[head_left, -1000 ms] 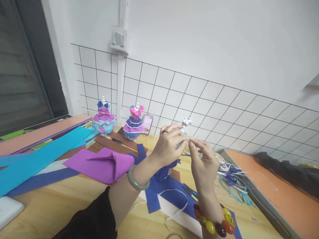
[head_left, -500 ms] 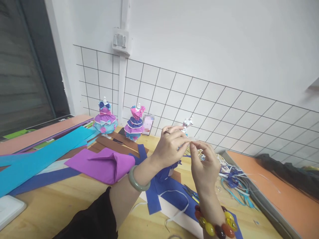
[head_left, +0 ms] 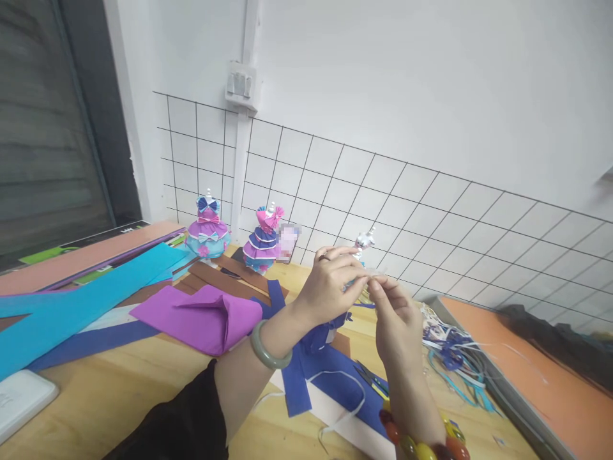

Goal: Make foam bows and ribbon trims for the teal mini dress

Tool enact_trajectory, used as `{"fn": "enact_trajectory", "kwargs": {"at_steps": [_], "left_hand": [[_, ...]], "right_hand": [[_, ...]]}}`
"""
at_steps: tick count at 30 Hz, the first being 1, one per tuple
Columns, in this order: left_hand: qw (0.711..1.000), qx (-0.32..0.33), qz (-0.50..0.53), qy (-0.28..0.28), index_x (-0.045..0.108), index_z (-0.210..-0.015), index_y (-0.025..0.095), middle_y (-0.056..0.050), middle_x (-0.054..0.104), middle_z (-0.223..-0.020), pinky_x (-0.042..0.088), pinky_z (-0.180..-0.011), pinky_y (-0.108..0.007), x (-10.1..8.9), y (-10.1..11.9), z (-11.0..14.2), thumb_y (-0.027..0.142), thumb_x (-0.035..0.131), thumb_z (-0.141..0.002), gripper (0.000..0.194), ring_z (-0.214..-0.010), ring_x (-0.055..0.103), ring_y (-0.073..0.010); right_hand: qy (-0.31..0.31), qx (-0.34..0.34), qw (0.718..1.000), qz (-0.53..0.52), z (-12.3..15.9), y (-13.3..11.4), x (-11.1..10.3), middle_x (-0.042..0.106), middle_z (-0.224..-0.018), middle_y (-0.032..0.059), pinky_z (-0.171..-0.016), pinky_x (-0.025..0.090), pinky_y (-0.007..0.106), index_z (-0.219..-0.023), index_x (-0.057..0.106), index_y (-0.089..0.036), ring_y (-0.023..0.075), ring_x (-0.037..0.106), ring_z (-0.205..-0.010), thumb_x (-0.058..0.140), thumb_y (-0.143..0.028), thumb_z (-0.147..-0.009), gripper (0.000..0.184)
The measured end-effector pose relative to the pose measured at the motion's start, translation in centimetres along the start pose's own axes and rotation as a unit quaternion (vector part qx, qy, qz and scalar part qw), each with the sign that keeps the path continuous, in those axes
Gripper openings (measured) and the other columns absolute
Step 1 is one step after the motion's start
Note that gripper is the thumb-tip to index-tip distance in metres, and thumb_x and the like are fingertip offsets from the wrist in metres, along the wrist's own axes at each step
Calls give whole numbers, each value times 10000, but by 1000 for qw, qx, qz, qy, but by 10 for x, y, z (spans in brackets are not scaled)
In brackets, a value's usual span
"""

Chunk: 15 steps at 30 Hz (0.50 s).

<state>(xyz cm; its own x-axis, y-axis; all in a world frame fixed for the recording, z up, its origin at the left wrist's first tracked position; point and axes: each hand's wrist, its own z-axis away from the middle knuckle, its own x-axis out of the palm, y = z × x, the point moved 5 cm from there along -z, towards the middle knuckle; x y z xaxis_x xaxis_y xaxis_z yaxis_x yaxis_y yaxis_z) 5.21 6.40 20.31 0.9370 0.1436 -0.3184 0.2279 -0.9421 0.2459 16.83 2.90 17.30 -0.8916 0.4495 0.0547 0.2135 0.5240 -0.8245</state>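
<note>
My left hand (head_left: 331,280) and my right hand (head_left: 398,319) meet at their fingertips above the table. Both pinch, thumb against forefinger, on something too small and pale to make out. Under my left wrist stands a dark blue ruffled piece (head_left: 318,337), partly covered by my arm. Dark blue sheet strips (head_left: 330,374) lie beneath it, with a thin white cord (head_left: 352,381) curling over them. Scissors (head_left: 371,378) with dark blades rest beside my right forearm. Beyond my fingers is a small white figure (head_left: 364,240), its lower part hidden.
Two little dress stands, one purple and turquoise (head_left: 207,231), one pink and navy (head_left: 262,239), stand at the back. Purple sheet (head_left: 191,319) and turquoise strips (head_left: 96,306) lie left. Tangled ribbon scraps (head_left: 453,351) sit by an orange-bottomed tray (head_left: 527,358). A wire grid (head_left: 342,182) lines the wall.
The view has shifted slightly, so the scene sits a little farther right. My right wrist has turned a bit and its forearm sits lower; both hands keep pinching together.
</note>
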Motion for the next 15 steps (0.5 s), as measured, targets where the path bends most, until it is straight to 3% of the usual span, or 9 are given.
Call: {"fn": "enact_trajectory", "kwargs": {"at_steps": [9,15], "left_hand": [[998,-16,55,-5,629,-808,184,-17,628,-800,314,-934,-381,-1,-2,-1,164,491,-780,143,-1073,468,-172],[999,-9,47,-1,630,-813,188,-25,627,-799,321,-927,-396,-1,-2,-1,175,485,-785,148,-1069,475,-181]], "right_hand": [[-41,66,992,-97,-3,12,1,563,-770,18,-675,401,296,-809,616,-194,129,489,-687,616,-323,-715,159],[-68,104,982,-146,-4,11,6,582,-862,45,-707,430,316,-796,605,-197,158,528,-774,617,-340,-708,168]]}}
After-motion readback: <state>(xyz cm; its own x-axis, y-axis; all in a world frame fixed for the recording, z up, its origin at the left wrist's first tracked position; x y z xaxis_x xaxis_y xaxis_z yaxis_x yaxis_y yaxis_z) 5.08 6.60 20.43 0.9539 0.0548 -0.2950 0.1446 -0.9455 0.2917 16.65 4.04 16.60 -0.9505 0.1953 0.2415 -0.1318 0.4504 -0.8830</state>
